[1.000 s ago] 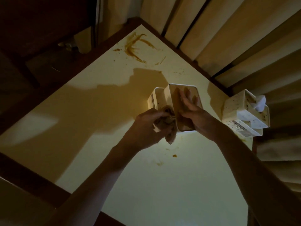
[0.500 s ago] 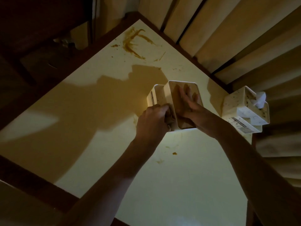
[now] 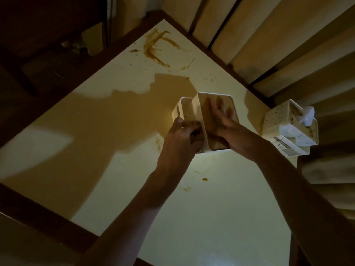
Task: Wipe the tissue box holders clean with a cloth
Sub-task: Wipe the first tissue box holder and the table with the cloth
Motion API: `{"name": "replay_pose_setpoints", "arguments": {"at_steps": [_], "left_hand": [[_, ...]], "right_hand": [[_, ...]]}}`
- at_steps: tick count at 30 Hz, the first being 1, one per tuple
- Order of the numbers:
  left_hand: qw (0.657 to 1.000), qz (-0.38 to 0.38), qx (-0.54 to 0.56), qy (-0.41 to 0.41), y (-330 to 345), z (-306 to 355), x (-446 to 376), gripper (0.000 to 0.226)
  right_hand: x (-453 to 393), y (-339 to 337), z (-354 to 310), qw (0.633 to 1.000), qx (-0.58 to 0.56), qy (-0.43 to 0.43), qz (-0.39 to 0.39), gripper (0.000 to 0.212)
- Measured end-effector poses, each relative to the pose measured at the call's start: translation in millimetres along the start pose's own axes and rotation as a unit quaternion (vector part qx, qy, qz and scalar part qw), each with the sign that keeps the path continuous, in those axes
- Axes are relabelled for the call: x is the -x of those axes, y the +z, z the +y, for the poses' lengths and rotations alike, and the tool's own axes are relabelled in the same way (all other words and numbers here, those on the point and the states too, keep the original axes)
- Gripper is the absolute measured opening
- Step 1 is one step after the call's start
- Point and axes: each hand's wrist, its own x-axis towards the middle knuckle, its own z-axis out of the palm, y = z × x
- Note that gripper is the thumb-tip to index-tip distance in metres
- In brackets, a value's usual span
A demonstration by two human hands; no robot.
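Though both tissue box holders carry a strip label, the print is too small and dim to read. Near the middle of the cream worktop [image 3: 221,217], the open white holder [image 3: 217,104] is held tipped on its side, hollow facing the camera, with nothing inside but the right hand [image 3: 224,124], fingers spread flat against its inner wall. Just left of this holder, the left hand [image 3: 182,139] grips a crumpled brown cloth [image 3: 196,136] against its outer side. Right of this holder, at the worktop's edge, stands a second, speckled holder [image 3: 276,121] with a white tissue [image 3: 307,116] poking from its top. Beyond the held holder, toward the far corner, brown smears [image 3: 155,48] mark the worktop.
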Motion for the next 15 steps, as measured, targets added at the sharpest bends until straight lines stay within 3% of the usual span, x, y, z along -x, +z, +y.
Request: {"name": "replay_pose_setpoints", "arguments": {"at_steps": [2, 4, 7, 12, 15], "left_hand": [[1.0, -0.02, 0.018, 0.005, -4, 3, -1, 0.02], [0.997, -0.053, 0.045, -0.044, -6, 4, -5, 0.014], [0.994, -0.058, 0.06, -0.066, -5, 1, -11, 0.02], [0.999, -0.022, 0.004, 0.036, -2, -8, -7, 0.01], [0.997, -0.039, -0.003, 0.072, -3, -12, -8, 0.007]], "right_hand": [[2, -2, 3, 1.0, 0.006, -0.003, 0.013, 0.078], [2, -2, 4, 1.0, 0.011, -0.003, 0.022, 0.074], [0, 3, -1, 1.0, 0.018, 0.003, 0.016, 0.085], [0, -2, 4, 0.999, 0.041, 0.004, 0.031, 0.079], [-1, 0, 1, 0.999, 0.03, 0.01, 0.015, 0.081]]}}
